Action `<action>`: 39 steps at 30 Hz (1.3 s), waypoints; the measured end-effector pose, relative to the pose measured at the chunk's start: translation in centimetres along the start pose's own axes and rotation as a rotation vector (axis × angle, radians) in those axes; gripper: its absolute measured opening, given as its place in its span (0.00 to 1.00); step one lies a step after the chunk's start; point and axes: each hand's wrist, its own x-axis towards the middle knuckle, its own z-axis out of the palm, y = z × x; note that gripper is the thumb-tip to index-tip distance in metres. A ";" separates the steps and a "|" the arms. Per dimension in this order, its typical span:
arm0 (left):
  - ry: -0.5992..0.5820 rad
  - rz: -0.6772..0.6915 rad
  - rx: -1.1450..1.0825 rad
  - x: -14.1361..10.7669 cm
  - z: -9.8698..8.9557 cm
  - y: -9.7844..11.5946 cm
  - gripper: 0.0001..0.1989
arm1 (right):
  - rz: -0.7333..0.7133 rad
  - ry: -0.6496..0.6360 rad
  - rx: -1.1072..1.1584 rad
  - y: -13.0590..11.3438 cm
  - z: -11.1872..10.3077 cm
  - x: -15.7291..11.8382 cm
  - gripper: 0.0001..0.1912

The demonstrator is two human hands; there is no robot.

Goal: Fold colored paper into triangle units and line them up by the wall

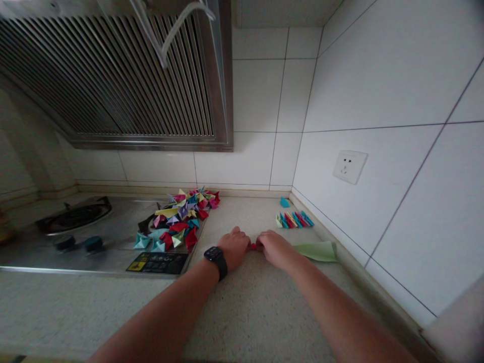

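A small red piece of paper (253, 247) lies between my two hands, low over the countertop (260, 302); its folds are too small to make out. The fingers of my left hand (235, 247) are closed on its left end, and a black watch (216, 256) is on that wrist. From the other side my right hand (274, 247) pinches the right end. Partly hidden behind my right forearm is a light green sheet of paper (319, 251). A row of folded colored papers (295, 220) stands beyond my right hand, with a blue folded piece (284, 202) behind it.
Many-colored folded paper pieces (181, 212) are heaped on the right part of the steel stove (117, 242), left of my hands. Stove knobs (93, 244) and a burner (77, 216) are farther left. A range hood (151, 101) hangs above; a tiled wall (397, 166) with a socket (350, 167) borders the right.
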 end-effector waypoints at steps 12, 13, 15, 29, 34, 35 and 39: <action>-0.003 -0.049 -0.058 0.0 0.3 -0.3 0.11 | 0.141 -0.049 0.018 -0.1 -0.3 -0.1 0.09; 0.005 -0.031 -0.080 -0.1 0.2 -0.6 0.11 | 0.112 -0.047 0.011 0.0 -0.5 -0.2 0.09; 0.019 0.007 -0.129 -0.2 0.2 -1.1 0.10 | 0.046 -0.037 -0.001 0.2 -0.9 -0.5 0.10; 0.098 0.028 -0.242 0.1 0.8 -1.8 0.17 | 0.059 0.034 0.064 0.5 -0.8 -0.7 0.07; 0.146 -0.047 -0.377 -0.1 0.6 -1.7 0.10 | 0.076 0.093 0.157 0.3 -0.6 -0.8 0.04; 0.165 -0.063 -0.406 -0.1 0.6 -1.7 0.09 | 0.077 0.117 0.170 0.3 -0.6 -0.8 0.04; 0.235 -0.042 -0.503 -0.1 0.6 -1.7 0.06 | 0.047 0.207 0.241 0.0 -0.9 -0.8 0.08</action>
